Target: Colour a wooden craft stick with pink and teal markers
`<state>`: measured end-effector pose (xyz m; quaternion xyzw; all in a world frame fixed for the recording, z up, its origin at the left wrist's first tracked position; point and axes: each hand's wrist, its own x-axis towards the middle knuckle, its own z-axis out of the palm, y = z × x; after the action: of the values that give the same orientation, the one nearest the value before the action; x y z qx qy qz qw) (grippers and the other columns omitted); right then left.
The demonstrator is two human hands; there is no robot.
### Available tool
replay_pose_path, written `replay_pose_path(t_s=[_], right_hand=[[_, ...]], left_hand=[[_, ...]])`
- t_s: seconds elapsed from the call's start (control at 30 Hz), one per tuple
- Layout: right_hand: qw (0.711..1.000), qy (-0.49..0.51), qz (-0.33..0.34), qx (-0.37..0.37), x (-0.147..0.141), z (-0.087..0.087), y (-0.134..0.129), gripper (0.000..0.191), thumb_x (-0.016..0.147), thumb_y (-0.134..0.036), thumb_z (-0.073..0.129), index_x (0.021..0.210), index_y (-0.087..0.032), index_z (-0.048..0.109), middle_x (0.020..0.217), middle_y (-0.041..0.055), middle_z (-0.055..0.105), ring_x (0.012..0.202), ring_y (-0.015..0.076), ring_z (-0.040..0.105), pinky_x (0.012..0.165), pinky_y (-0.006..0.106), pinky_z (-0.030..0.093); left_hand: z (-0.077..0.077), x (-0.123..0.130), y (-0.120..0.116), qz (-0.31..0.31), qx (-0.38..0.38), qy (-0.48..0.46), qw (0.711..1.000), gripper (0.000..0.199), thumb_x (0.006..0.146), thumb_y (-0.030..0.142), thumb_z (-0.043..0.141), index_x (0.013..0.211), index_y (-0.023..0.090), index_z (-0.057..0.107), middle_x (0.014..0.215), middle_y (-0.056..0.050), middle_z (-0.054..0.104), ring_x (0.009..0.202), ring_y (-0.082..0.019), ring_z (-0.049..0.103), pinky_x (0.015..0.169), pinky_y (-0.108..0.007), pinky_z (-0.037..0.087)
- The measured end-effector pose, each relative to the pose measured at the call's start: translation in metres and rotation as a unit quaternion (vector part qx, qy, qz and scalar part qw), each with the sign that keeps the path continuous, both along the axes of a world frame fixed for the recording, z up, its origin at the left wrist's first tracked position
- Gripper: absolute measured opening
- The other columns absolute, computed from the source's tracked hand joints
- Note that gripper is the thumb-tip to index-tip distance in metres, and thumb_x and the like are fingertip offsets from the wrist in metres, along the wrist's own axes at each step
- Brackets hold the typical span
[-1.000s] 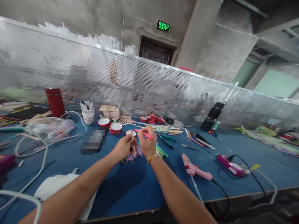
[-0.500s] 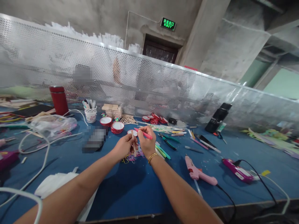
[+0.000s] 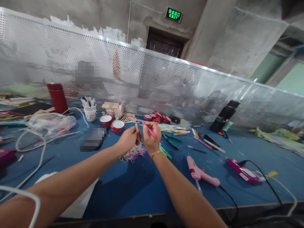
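My left hand (image 3: 129, 138) pinches a small flat wooden stick (image 3: 136, 128), held upright near the middle of the table. Close against it on the right, my right hand (image 3: 151, 138) grips a pink pen (image 3: 150, 130) that slants across the fingers. The pen's tip is near the stick, but I cannot make out whether they touch. Under the hands lies a tangle of colourful thin bands (image 3: 133, 153). Two round red-rimmed tins with white insides, the nearer one (image 3: 117, 126) and the farther one (image 3: 105, 119), stand left of the hands.
A pink glue gun (image 3: 201, 175) and a purple device (image 3: 242, 171) lie on the right of the blue table (image 3: 133, 193). Pliers (image 3: 171, 142) and pens are beyond my right hand. A cup of pens (image 3: 89, 112), red flask (image 3: 57, 98) and cables stand or lie left.
The view has shifted slightly. The white round piece seen by my fingers earlier no longer shows. My right hand has turned a little, and the pink pen now slants more steeply.
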<state>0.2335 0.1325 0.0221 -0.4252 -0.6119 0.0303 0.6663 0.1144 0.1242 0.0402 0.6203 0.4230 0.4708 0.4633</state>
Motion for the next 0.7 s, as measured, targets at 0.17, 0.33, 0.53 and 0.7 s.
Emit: replay_pose_path(t_s=[0.17,0.33,0.53,0.7], right_hand=[[1.000,0.007,-0.019,0.007,0.005,0.006,0.000,0.016,0.090,-0.034,0.050,0.091,-0.020,0.059,0.085,0.0036,0.064,0.080,0.0188,0.058,0.083,0.036,0.042],[0.999,0.000,-0.027,0.021,0.006,0.008,-0.001,0.015,0.090,-0.033,0.051,0.091,-0.020,0.059,0.084,0.0032,0.063,0.080,0.0185,0.059,0.086,0.037,0.041],[0.999,-0.010,-0.031,0.026,0.004,0.006,-0.002,0.015,0.091,-0.033,0.052,0.091,-0.020,0.059,0.083,0.0025,0.064,0.079,0.0184,0.059,0.086,0.037,0.041],[0.999,-0.016,-0.037,0.029,0.003,0.006,-0.006,0.016,0.091,-0.032,0.051,0.090,-0.020,0.060,0.083,0.0023,0.064,0.077,0.0177,0.058,0.086,0.036,0.040]], left_hand=[[0.005,0.010,0.039,-0.025,0.053,-0.070,0.996,0.021,0.086,0.035,0.054,0.073,0.019,0.051,0.051,0.003,0.052,0.042,-0.011,0.046,0.043,-0.022,0.034],[-0.021,-0.002,0.056,-0.058,0.137,-0.056,0.987,0.027,0.087,0.045,0.053,0.081,0.019,0.052,0.061,0.002,0.057,0.047,-0.010,0.047,0.048,-0.022,0.037],[-0.038,-0.015,0.022,0.028,0.158,-0.061,0.985,0.027,0.091,0.044,0.047,0.084,0.019,0.053,0.068,0.001,0.060,0.049,-0.010,0.047,0.049,-0.023,0.038],[-0.032,-0.014,0.001,0.061,0.173,-0.077,0.980,0.025,0.092,0.043,0.046,0.087,0.019,0.054,0.068,0.000,0.061,0.051,-0.010,0.050,0.050,-0.023,0.039]])
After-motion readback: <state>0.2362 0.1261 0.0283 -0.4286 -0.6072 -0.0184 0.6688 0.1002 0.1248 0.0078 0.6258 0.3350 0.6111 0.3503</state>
